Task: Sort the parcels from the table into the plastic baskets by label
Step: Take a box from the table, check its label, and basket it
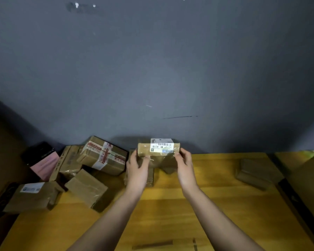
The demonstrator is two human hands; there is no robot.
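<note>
A small brown cardboard parcel with a white barcode label on top is held up near the back of the yellow wooden table. My left hand grips its left end and my right hand grips its right end, fingers curled round the edges. Under and behind it lie more brown parcels, partly hidden by my hands. To the left sits a heap of parcels: one bound with red-printed tape, a plain one, and one with a white label. No plastic basket is in view.
A flat brown parcel lies at the right of the table. A large cardboard box stands past the right edge. A black and pink package leans at the far left. A grey wall rises behind the table.
</note>
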